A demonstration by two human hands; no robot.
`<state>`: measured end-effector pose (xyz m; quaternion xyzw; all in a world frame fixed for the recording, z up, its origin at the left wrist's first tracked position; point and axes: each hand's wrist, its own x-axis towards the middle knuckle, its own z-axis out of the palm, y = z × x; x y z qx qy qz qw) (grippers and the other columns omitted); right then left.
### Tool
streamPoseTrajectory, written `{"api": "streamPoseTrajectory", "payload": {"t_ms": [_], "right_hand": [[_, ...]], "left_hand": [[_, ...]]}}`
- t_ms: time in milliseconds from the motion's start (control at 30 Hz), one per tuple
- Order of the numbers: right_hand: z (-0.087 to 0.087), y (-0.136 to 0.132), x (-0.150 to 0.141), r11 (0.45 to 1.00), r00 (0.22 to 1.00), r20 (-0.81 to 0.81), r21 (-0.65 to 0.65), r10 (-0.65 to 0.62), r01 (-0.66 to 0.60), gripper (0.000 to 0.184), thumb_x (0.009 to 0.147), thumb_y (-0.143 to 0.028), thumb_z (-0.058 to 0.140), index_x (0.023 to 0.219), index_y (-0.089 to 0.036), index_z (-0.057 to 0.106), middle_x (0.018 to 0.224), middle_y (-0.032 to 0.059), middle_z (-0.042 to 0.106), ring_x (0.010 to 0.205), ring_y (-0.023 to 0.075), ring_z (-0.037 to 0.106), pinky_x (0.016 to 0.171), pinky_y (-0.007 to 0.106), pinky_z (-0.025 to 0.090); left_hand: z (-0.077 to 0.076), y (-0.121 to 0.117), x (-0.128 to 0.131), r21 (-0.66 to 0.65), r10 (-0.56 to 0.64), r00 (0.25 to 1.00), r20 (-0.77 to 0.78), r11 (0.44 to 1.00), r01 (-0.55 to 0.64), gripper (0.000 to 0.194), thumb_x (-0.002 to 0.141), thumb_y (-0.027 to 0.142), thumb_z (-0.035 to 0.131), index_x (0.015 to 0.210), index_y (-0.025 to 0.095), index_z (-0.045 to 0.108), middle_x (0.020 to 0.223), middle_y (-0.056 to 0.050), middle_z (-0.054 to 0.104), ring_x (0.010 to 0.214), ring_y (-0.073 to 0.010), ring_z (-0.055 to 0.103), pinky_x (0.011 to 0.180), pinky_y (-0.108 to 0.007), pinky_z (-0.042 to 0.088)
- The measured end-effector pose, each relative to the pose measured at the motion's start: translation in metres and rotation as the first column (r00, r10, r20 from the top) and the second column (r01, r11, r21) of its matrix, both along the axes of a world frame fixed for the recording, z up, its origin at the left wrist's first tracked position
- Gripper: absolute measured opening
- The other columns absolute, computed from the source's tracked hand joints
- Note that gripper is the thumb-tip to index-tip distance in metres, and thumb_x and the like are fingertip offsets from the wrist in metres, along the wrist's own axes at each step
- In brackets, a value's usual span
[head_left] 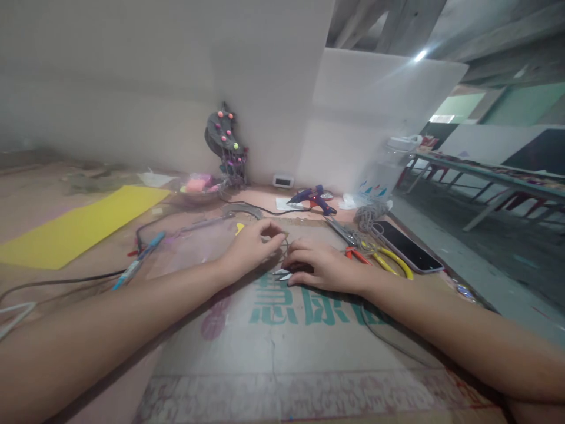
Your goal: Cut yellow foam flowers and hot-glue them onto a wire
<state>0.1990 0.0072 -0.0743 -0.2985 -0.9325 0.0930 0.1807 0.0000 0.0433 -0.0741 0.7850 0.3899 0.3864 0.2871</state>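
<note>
My left hand [259, 240] is closed in a pinch above the middle of the board. A thin cord [287, 240] runs from its fingertips, though its ends are hard to follow. Just to the right, my right hand [320, 265] is curled with the palm down. Two pointed metal blades of small scissors [282, 275] stick out leftward from under its fingers, slightly apart; the handles are hidden by the hand. A small yellow piece [239, 228] lies behind my left wrist. Under both hands is a pale board [212, 365] with green printed characters.
A purple glue gun [314, 199] sits at the back. Yellow-handled scissors [388, 259], orange-handled pliers [356, 254], a grey yarn bundle [371, 217] and a phone [408, 246] lie right. A yellow sheet [83, 227] and blue pen [139, 259] lie left. A beaded grey figure [223, 138] stands behind.
</note>
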Motion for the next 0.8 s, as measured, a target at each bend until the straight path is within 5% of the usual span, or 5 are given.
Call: {"api": "streamPoseTrajectory", "payload": {"t_ms": [333, 533, 700, 800], "right_hand": [[0.009, -0.001, 0.008, 0.997, 0.991, 0.115, 0.038, 0.064, -0.069, 0.025, 0.095, -0.023, 0.051, 0.111, -0.017, 0.069, 0.108, 0.0111, 0.067, 0.100, 0.0189, 0.062, 0.088, 0.033, 0.051], [-0.006, -0.004, 0.005, 0.952, 0.992, -0.055, 0.279, -0.118, 0.128, 0.025, 0.094, -0.017, 0.041, 0.098, -0.016, 0.066, 0.082, 0.0074, 0.069, 0.075, 0.0184, 0.062, 0.069, 0.030, 0.050], [-0.003, 0.001, 0.011, 0.908, 0.914, -0.255, 0.197, -0.316, 0.369, 0.026, 0.099, -0.028, 0.039, 0.111, -0.017, 0.059, 0.096, 0.0094, 0.069, 0.085, 0.0216, 0.063, 0.075, 0.034, 0.048], [-0.003, 0.008, 0.013, 0.911, 0.907, -0.254, 0.159, -0.335, 0.381, 0.031, 0.098, -0.031, 0.043, 0.119, -0.014, 0.057, 0.108, 0.0135, 0.067, 0.097, 0.0250, 0.061, 0.081, 0.038, 0.048]], "left_hand": [[-0.002, 0.002, -0.001, 0.019, -0.015, 1.000, -0.008, 1.000, 0.015, 0.012, 0.084, 0.028, 0.056, 0.082, 0.017, 0.061, 0.083, -0.002, 0.067, 0.081, -0.0171, 0.061, 0.075, -0.027, 0.047], [-0.004, 0.003, -0.001, 0.038, -0.024, 0.999, -0.037, 0.999, 0.025, 0.012, 0.084, 0.027, 0.057, 0.082, 0.017, 0.062, 0.083, -0.002, 0.069, 0.081, -0.0177, 0.064, 0.076, -0.029, 0.049], [-0.007, 0.003, -0.001, 0.056, -0.066, 0.996, -0.063, 0.996, 0.069, 0.013, 0.085, 0.028, 0.056, 0.084, 0.017, 0.062, 0.085, -0.003, 0.069, 0.081, -0.0179, 0.064, 0.071, -0.027, 0.049], [-0.008, 0.002, -0.001, 0.058, -0.083, 0.994, -0.076, 0.994, 0.087, 0.012, 0.086, 0.027, 0.055, 0.085, 0.017, 0.062, 0.086, -0.003, 0.069, 0.081, -0.0176, 0.064, 0.070, -0.027, 0.049]]}}
